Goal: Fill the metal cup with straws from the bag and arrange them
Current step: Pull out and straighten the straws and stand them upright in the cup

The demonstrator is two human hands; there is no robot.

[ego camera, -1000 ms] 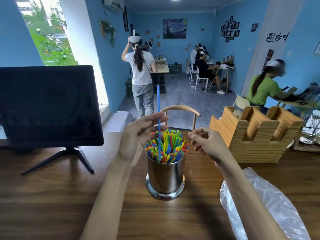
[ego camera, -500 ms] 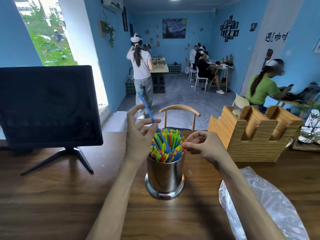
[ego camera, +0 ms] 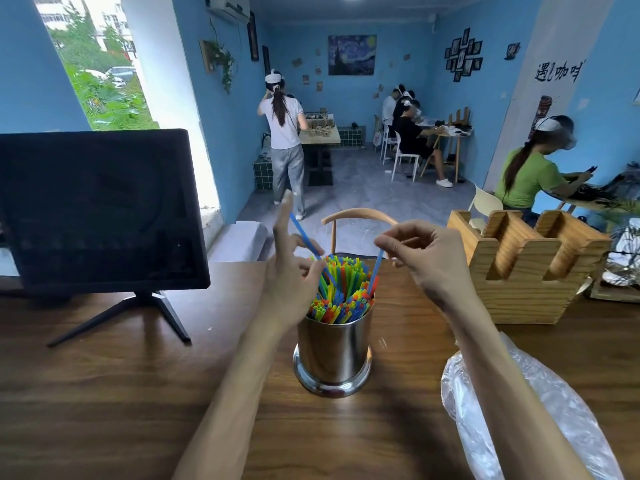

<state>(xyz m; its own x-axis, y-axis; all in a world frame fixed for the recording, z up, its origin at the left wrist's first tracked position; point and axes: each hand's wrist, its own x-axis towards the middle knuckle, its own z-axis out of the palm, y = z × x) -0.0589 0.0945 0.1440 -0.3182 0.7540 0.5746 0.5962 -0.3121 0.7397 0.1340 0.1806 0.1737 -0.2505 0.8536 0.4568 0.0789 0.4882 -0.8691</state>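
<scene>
A shiny metal cup [ego camera: 333, 355] stands mid-table, packed with several coloured straws [ego camera: 341, 292]. My left hand [ego camera: 289, 271] is at the cup's left rim and holds a blue straw [ego camera: 304, 235] that slants up to the left, its lower end among the others. My right hand [ego camera: 426, 258] hovers at the cup's right and pinches the top of a second blue straw [ego camera: 375, 270] that leans out of the cup's right side. A clear plastic bag [ego camera: 526, 410] lies flat on the table under my right forearm.
A black monitor on a stand [ego camera: 100, 216] sits at the left. A wooden slotted holder [ego camera: 523, 268] stands at the right. A wooden chair back [ego camera: 360, 216] rises behind the table's far edge. Several people are in the blue room beyond.
My left hand has tilted its blue straw further to the left. My right hand has risen and pulled a second blue straw partly up from the cup's right side.
</scene>
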